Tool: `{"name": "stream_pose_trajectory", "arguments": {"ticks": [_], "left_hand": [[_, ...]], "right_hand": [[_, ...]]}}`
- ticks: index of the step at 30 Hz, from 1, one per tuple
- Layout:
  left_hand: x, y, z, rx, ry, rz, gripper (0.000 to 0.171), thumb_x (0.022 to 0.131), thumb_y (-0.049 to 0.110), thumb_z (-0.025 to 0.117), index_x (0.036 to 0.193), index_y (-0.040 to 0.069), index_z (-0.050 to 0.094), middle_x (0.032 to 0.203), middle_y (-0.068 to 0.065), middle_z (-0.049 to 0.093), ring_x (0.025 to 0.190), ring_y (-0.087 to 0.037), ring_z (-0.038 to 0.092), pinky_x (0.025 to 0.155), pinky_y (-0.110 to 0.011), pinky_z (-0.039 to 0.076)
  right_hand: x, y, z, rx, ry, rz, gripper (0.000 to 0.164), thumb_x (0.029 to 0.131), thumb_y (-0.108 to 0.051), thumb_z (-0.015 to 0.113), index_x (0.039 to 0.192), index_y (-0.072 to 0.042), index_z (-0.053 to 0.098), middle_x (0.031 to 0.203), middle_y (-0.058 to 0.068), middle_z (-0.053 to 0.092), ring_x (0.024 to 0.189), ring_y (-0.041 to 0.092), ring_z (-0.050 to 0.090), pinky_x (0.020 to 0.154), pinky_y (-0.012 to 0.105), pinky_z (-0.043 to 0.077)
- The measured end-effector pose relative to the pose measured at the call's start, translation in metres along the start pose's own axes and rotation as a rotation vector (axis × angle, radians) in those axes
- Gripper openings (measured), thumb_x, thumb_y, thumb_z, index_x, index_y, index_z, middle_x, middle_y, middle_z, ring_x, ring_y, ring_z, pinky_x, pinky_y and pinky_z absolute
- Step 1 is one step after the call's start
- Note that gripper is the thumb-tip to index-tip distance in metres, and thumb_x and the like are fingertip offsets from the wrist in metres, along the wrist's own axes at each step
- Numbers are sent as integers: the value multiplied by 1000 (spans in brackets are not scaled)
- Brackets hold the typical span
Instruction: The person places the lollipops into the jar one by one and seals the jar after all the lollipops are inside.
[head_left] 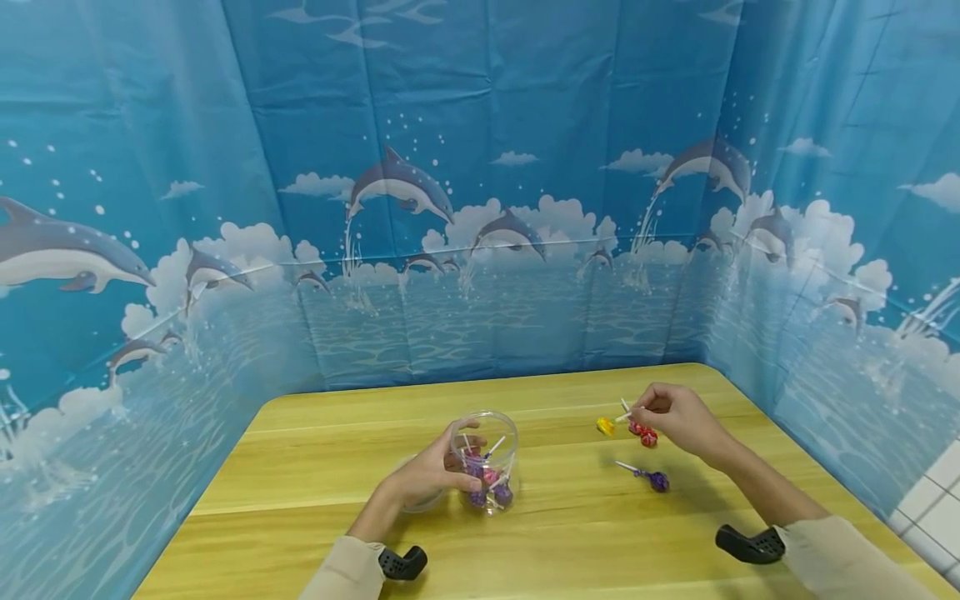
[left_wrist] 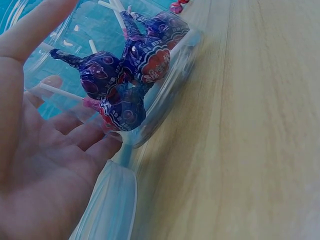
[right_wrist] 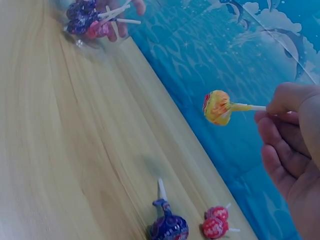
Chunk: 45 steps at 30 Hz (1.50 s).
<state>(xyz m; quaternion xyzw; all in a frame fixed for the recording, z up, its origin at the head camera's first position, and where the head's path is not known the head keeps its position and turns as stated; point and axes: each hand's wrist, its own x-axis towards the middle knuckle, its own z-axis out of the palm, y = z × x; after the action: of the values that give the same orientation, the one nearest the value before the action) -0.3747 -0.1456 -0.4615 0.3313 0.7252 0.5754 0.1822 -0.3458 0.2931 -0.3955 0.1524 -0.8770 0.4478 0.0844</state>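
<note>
My left hand (head_left: pixel 429 477) grips a clear round plastic jar (head_left: pixel 486 418), thumb on the near side and fingers around the far side. Inside lie several lollipops (left_wrist: pixel 145 60), mostly in purple wrappers, with a pink one (head_left: pixel 491 477) among them. My right hand (head_left: pixel 681 419) pinches the white stick of a yellow lollipop (right_wrist: pixel 218 107), held above the table with its head pointing left. Below that hand, red lollipops (right_wrist: pixel 216 226) lie on the table. A purple lollipop (head_left: pixel 658 481) lies nearer to me, its stick pointing left.
The yellow wood-grain table (head_left: pixel 300 467) has its far edge against a blue dolphin-print curtain (head_left: pixel 450 317). A clear round lid (left_wrist: pixel 112 200) lies on the table beside the jar, partly under my left hand. White tiles (head_left: pixel 930 508) show at the right.
</note>
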Motion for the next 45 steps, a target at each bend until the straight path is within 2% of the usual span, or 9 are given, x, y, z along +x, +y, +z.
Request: {"name": "stream_pose_trajectory", "arguments": {"ticks": [9, 16, 20, 22, 23, 27, 29, 30, 45], "left_hand": [[2, 2, -1, 4, 2, 2, 87, 93, 25, 80, 160, 24, 25, 155, -25, 37, 124, -28, 57, 101, -42, 48], [3, 4, -1, 2, -4, 0, 86, 94, 22, 78, 161, 22, 24, 155, -24, 38, 124, -28, 57, 100, -41, 49], [3, 3, -1, 1, -3, -6, 89, 94, 20, 78, 162, 16, 21, 154, -22, 39, 124, -28, 57, 100, -41, 49], [3, 3, -1, 6, -2, -11, 89, 94, 19, 78, 162, 16, 21, 154, -21, 39, 125, -28, 56, 101, -42, 48], [3, 3, -1, 7, -1, -10, 88, 94, 19, 78, 162, 17, 22, 154, -22, 40, 125, -28, 56, 101, -42, 48], [2, 2, 0, -6, 3, -11, 87, 94, 18, 78, 161, 21, 24, 155, -23, 38, 127, -28, 56, 102, -44, 48], [2, 1, 0, -18, 6, -16, 87, 94, 17, 78, 161, 20, 24, 155, -23, 38, 127, -29, 55, 103, -44, 48], [1, 0, 0, -22, 6, -19, 87, 94, 16, 78, 161, 20, 24, 156, -22, 38, 128, -28, 55, 103, -44, 48], [0, 1, 1, -45, -6, -11, 86, 95, 16, 77, 162, 19, 22, 155, -25, 36, 129, -30, 55, 103, -43, 48]], "right_hand": [[6, -10, 4, 146, 16, -14, 22, 101, -17, 71, 103, 4, 68, 96, 11, 74, 86, 20, 71, 74, 37, 58], [12, -15, 14, 181, 24, -38, 21, 101, -18, 71, 104, 3, 69, 95, 9, 73, 81, 21, 68, 69, 34, 57], [17, -28, 21, 190, 2, -58, 22, 102, -19, 70, 105, 2, 68, 97, 7, 73, 84, 19, 68, 69, 33, 56], [20, -36, 25, 200, -13, -62, 22, 102, -20, 70, 105, 1, 68, 98, 8, 73, 80, 17, 66, 59, 30, 52], [21, -39, 27, 205, -22, -70, 22, 102, -20, 69, 105, 2, 68, 99, 10, 73, 82, 17, 67, 62, 29, 53], [27, -52, 39, 236, -43, -78, 20, 102, -18, 69, 105, 2, 67, 103, 16, 72, 85, 18, 68, 69, 27, 56], [30, -57, 46, 250, -55, -92, 20, 102, -17, 69, 104, 2, 66, 104, 19, 71, 92, 21, 70, 84, 31, 56], [31, -60, 50, 259, -61, -96, 19, 102, -17, 69, 104, 2, 66, 105, 19, 71, 93, 23, 70, 85, 32, 56], [49, -91, 103, 251, -197, -226, 12, 103, -18, 68, 102, -6, 67, 103, 13, 71, 92, 26, 71, 81, 38, 57]]}}
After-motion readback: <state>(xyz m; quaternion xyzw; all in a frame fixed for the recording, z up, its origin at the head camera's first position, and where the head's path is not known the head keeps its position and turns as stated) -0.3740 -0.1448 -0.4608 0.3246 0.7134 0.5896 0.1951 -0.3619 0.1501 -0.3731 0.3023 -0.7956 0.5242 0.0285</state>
